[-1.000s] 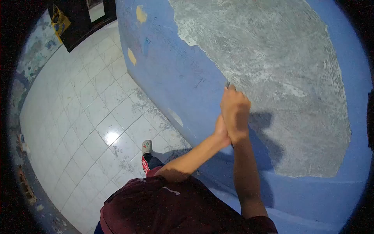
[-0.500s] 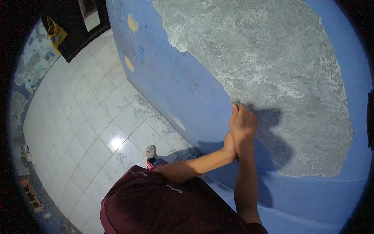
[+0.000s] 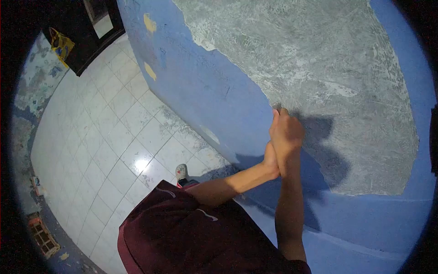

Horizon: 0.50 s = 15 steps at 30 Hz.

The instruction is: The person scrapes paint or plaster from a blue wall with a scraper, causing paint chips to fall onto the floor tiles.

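Note:
My right hand (image 3: pixel 288 130) is closed in a fist around a scraper (image 3: pixel 277 106). Only its short grey metal tip shows above the thumb; the fist hides the rest. That tip meets the wall at the ragged border between the blue paint (image 3: pixel 205 96) and the bare grey plaster (image 3: pixel 296 55). Just below the fist, my left hand (image 3: pixel 271 160) is closed against my right wrist, with its fingers mostly hidden behind it.
White floor tiles (image 3: pixel 118 137) run along the wall's foot, where my shoe (image 3: pixel 181 171) stands. A yellow bag (image 3: pixel 62 45) hangs by a dark door at the upper left. An orange-framed vent block (image 3: pixel 43 235) sits at the lower left.
Both hands and the scraper tip have moved slightly up along the paint border. The camera view has shifted a little too. The grip looks the same.

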Each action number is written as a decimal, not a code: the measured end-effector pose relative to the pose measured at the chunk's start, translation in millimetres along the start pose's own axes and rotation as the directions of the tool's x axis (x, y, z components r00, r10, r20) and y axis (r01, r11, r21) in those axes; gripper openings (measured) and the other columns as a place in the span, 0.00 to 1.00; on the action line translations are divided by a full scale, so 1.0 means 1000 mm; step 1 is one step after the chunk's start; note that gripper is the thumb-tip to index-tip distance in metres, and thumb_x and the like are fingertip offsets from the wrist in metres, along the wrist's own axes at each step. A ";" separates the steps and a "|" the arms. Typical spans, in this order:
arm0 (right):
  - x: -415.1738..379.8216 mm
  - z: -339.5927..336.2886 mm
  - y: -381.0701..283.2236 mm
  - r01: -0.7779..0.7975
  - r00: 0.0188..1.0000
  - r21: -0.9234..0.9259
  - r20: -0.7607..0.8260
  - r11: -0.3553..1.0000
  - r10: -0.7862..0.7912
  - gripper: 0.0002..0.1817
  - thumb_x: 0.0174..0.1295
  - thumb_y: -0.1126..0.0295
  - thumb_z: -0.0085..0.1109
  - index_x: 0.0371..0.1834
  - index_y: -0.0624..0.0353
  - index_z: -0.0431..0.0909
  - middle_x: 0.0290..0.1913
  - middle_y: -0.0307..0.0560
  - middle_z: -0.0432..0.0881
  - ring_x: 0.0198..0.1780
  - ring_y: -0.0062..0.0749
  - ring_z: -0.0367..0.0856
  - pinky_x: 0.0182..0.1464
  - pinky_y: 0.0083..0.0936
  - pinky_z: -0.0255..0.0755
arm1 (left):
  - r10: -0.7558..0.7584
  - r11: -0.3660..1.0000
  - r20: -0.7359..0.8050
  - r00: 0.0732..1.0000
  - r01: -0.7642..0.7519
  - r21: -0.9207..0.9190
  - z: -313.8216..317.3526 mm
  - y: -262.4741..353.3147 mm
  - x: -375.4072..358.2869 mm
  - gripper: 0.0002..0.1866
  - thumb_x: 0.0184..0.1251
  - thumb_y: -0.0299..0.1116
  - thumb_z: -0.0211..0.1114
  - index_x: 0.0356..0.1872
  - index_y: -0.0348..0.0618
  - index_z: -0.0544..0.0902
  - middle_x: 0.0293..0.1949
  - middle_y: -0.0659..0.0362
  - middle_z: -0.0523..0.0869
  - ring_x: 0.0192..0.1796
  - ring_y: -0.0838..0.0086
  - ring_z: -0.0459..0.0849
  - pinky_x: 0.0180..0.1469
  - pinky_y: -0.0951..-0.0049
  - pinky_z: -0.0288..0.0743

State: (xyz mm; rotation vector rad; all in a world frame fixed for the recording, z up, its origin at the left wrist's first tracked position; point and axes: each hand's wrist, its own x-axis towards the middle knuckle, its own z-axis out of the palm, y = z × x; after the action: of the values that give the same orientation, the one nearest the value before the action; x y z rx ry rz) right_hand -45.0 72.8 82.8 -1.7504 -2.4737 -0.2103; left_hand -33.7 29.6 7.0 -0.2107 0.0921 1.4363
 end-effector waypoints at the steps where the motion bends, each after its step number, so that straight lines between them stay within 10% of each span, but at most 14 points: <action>1: -0.002 0.001 0.001 0.000 1.000 -0.003 -0.007 1.000 0.000 0.14 0.71 0.64 0.48 0.35 0.62 0.79 0.27 0.60 0.84 0.31 0.55 0.86 0.35 0.45 0.80 | -0.049 0.999 -0.008 0.999 0.049 0.001 0.002 0.002 -0.002 0.19 0.78 0.46 0.44 0.47 0.44 0.77 0.37 0.60 0.80 0.39 0.74 0.80 0.39 0.69 0.76; 12: 0.010 0.015 -0.014 -0.006 0.996 -0.027 -0.091 1.000 0.003 0.14 0.71 0.65 0.48 0.35 0.62 0.81 0.29 0.60 0.85 0.32 0.55 0.87 0.36 0.45 0.80 | -0.133 0.988 -0.143 0.981 0.143 0.065 0.004 0.026 -0.007 0.19 0.77 0.49 0.47 0.44 0.47 0.79 0.33 0.63 0.81 0.33 0.75 0.81 0.32 0.70 0.76; 15: 0.008 0.009 -0.019 0.000 0.994 -0.048 -0.110 0.999 -0.005 0.14 0.70 0.65 0.50 0.34 0.63 0.81 0.30 0.60 0.86 0.33 0.54 0.87 0.37 0.45 0.80 | -0.128 0.987 0.091 0.988 0.136 -0.083 -0.005 0.028 -0.005 0.19 0.76 0.51 0.47 0.44 0.47 0.79 0.34 0.62 0.82 0.34 0.74 0.81 0.33 0.69 0.77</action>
State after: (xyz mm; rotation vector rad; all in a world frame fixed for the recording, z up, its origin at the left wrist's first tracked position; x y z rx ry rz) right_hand -65.7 75.2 74.3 -1.7050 -2.4128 -0.3588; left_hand -61.3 27.1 0.8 -0.2244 -0.0555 1.3167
